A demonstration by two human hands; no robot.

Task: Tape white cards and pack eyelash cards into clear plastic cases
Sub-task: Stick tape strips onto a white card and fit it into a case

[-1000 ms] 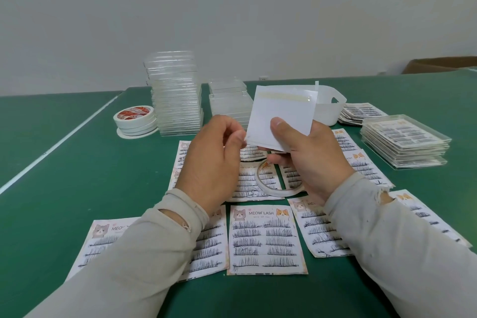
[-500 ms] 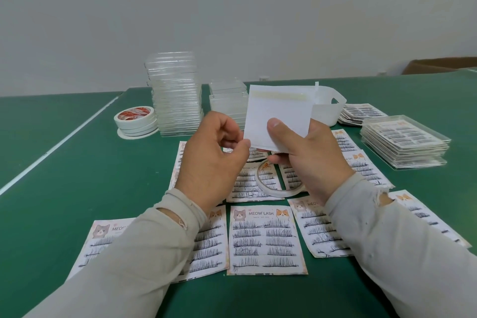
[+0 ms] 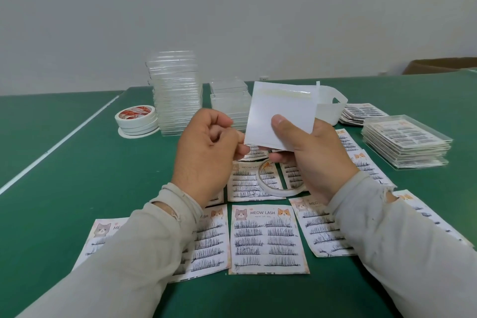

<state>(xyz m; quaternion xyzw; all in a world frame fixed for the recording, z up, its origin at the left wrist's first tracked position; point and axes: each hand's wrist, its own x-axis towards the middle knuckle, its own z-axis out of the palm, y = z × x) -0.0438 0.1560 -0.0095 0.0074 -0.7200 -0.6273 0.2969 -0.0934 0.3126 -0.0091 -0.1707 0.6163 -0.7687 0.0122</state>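
Card [image 3: 281, 113], white and taped along its top edge, sits pinched in your right hand [image 3: 309, 152] above the eyelash cards [image 3: 268, 237]. Your left hand [image 3: 206, 152] curls beside it; whether it holds anything, I cannot tell. Taping looks underway. Next, likely mount it to an eyelash card, edges aligned.

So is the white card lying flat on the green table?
No, the right hand holds the white card up in the air above the eyelash cards.
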